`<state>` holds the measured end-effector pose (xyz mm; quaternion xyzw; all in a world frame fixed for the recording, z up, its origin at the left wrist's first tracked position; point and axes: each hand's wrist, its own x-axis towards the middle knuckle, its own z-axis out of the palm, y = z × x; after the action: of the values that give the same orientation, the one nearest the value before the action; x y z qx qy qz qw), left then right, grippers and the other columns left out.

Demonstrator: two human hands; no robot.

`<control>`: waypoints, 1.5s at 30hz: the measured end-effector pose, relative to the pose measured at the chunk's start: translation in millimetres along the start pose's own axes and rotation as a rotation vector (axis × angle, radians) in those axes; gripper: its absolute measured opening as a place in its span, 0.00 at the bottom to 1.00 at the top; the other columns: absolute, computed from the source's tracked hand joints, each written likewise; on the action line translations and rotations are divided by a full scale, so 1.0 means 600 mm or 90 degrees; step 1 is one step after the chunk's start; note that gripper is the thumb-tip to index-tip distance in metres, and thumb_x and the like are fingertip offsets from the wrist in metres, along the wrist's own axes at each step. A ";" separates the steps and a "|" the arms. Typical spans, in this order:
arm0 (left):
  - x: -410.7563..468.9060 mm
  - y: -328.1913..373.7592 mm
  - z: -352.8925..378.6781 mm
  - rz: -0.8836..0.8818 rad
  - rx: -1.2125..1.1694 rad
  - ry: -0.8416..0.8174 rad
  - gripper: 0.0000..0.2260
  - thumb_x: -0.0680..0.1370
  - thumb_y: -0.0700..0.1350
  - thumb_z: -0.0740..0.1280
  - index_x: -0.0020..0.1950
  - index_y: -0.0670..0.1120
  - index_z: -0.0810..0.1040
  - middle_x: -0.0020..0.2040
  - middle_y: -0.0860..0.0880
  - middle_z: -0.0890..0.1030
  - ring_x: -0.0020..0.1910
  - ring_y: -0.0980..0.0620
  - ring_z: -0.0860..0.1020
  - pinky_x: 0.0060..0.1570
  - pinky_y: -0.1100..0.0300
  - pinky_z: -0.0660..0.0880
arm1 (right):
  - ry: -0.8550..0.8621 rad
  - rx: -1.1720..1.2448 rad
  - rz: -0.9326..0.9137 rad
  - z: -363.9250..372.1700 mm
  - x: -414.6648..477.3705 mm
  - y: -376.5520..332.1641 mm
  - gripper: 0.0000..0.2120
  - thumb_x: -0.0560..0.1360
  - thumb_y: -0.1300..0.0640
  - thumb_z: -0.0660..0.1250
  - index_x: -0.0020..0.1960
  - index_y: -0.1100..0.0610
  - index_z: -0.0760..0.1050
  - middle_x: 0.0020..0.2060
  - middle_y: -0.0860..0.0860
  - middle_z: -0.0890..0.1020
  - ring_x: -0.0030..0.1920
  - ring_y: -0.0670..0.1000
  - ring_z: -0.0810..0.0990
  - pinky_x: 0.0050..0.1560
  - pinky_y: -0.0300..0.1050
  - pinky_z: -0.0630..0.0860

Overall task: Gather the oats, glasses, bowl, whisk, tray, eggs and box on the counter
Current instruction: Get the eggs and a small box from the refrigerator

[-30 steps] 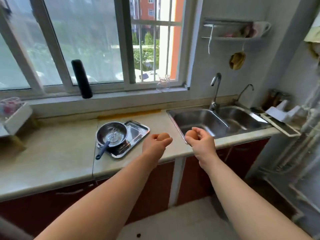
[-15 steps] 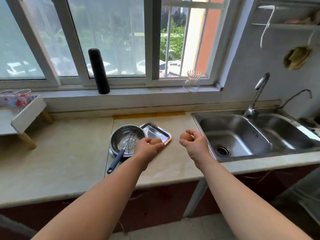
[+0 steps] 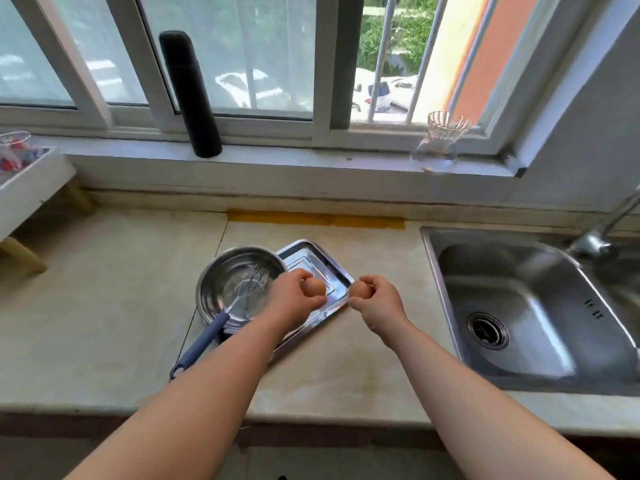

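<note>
A steel bowl [image 3: 228,282] sits on a shiny metal tray [image 3: 311,254] in the middle of the counter. A whisk [image 3: 221,323] with a blue handle leans in the bowl, its handle sticking out toward me. My left hand [image 3: 294,299] hovers over the tray, closed around a brown egg [image 3: 315,287]. My right hand [image 3: 377,303] is just past the tray's right corner and grips a second brown egg [image 3: 360,289]. Glasses [image 3: 14,150] with red and blue print stand on a white shelf at the far left.
A steel sink [image 3: 533,306] with a tap [image 3: 602,233] fills the right side. On the window sill stand a tall black bottle [image 3: 190,95] and a clear glass vessel [image 3: 440,143]. The white raised shelf [image 3: 31,181] stands at the left edge.
I have moved closer to the counter and the view tilted down. Both hands went forward, the left now over the tray, and the eggs in them show more clearly.
</note>
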<state>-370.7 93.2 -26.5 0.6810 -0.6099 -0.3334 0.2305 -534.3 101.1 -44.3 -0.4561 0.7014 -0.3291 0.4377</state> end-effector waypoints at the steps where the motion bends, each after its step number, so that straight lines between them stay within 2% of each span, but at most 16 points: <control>1: 0.012 -0.002 0.001 0.015 0.033 -0.008 0.19 0.69 0.45 0.76 0.58 0.46 0.79 0.51 0.49 0.79 0.50 0.50 0.77 0.49 0.62 0.71 | -0.007 -0.010 0.001 0.006 0.009 0.002 0.19 0.70 0.65 0.69 0.60 0.55 0.73 0.51 0.52 0.78 0.49 0.53 0.77 0.51 0.44 0.74; 4: 0.060 -0.008 0.007 0.055 0.114 -0.040 0.16 0.70 0.47 0.75 0.55 0.47 0.80 0.51 0.50 0.81 0.48 0.51 0.77 0.46 0.62 0.70 | -0.019 -0.054 -0.011 0.028 0.042 0.006 0.20 0.69 0.65 0.69 0.60 0.56 0.74 0.50 0.52 0.78 0.49 0.53 0.77 0.51 0.43 0.75; 8: 0.120 -0.015 0.018 0.114 0.241 -0.064 0.12 0.69 0.51 0.73 0.50 0.50 0.79 0.50 0.50 0.81 0.51 0.47 0.79 0.46 0.56 0.74 | -0.015 -0.135 -0.029 0.047 0.078 0.011 0.24 0.68 0.64 0.70 0.64 0.56 0.74 0.59 0.54 0.77 0.57 0.55 0.77 0.58 0.46 0.74; 13: 0.192 -0.021 0.031 0.207 0.408 -0.095 0.19 0.70 0.51 0.71 0.60 0.52 0.77 0.59 0.49 0.78 0.59 0.45 0.75 0.54 0.53 0.72 | 0.024 -0.231 -0.015 0.065 0.118 0.021 0.23 0.68 0.61 0.71 0.63 0.53 0.75 0.58 0.54 0.79 0.62 0.57 0.73 0.62 0.49 0.72; 16: 0.226 -0.024 0.044 0.219 0.452 -0.109 0.19 0.69 0.51 0.70 0.60 0.53 0.77 0.59 0.49 0.78 0.59 0.45 0.75 0.53 0.53 0.70 | 0.045 -0.276 -0.006 0.075 0.135 0.026 0.23 0.68 0.60 0.70 0.63 0.51 0.75 0.58 0.53 0.80 0.64 0.57 0.69 0.63 0.49 0.70; 21: 0.258 -0.028 0.065 0.238 0.483 -0.139 0.14 0.70 0.49 0.68 0.55 0.51 0.79 0.55 0.49 0.80 0.56 0.45 0.77 0.50 0.53 0.70 | 0.070 -0.288 -0.003 0.091 0.149 0.034 0.21 0.69 0.59 0.69 0.62 0.50 0.76 0.56 0.53 0.80 0.63 0.57 0.68 0.61 0.47 0.69; 31: 0.289 -0.035 0.079 0.257 0.445 -0.176 0.10 0.70 0.46 0.68 0.50 0.48 0.79 0.51 0.47 0.82 0.50 0.42 0.78 0.42 0.56 0.69 | 0.089 -0.322 -0.021 0.114 0.166 0.050 0.20 0.70 0.59 0.67 0.62 0.51 0.75 0.60 0.50 0.78 0.61 0.57 0.70 0.59 0.47 0.67; 39: 0.291 -0.045 0.075 0.251 0.434 -0.186 0.16 0.69 0.51 0.70 0.55 0.49 0.78 0.54 0.48 0.81 0.53 0.44 0.78 0.45 0.55 0.69 | 0.114 -0.298 -0.020 0.116 0.166 0.049 0.19 0.69 0.56 0.69 0.59 0.52 0.77 0.58 0.51 0.77 0.60 0.57 0.71 0.59 0.47 0.68; 45: 0.290 -0.045 0.071 0.244 0.435 -0.195 0.18 0.71 0.50 0.69 0.59 0.50 0.77 0.57 0.48 0.80 0.56 0.44 0.77 0.48 0.54 0.70 | 0.112 -0.302 -0.007 0.117 0.166 0.045 0.21 0.69 0.57 0.69 0.62 0.52 0.76 0.60 0.51 0.77 0.61 0.57 0.70 0.60 0.47 0.68</control>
<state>-378.2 -70.1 -104.7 0.5350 -0.8284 -0.1601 -0.0439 -499.7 14.1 -126.9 -0.5192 0.7920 -0.1963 0.2542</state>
